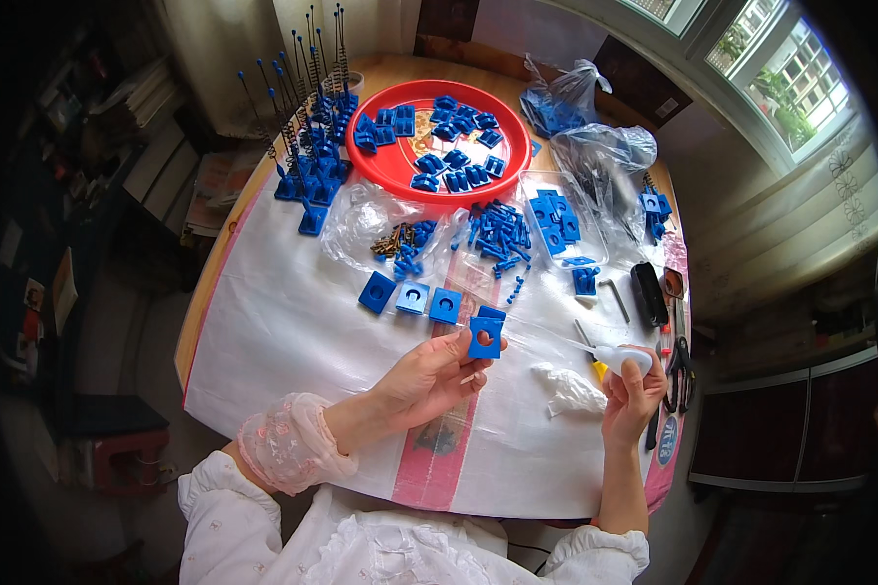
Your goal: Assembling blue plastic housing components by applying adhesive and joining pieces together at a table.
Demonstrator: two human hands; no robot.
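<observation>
My left hand (439, 375) is closed around the edge of a blue plastic part with a round hole (486, 337), holding it up above the table in front of me. To the right, my right hand (634, 395) grips a small white squeeze bottle (624, 361) whose thin nozzle points left toward that part. Just beyond my left hand lie a few similar blue square pieces in a row, among them a dark one (377, 292) and a lighter one (413, 297). A crumpled white tissue (568, 390) sits between my hands. Something yellow (600, 370) shows beside the bottle, partly hidden.
A red round tray (356, 168) holds blue parts at the back. Blue stands with springy black stems (312, 166) crowd the far left. Loose blue pegs (499, 234) and a clear plastic box (595, 244) stand mid-table. Black scissors (683, 375) and a hex key (617, 300) lie right.
</observation>
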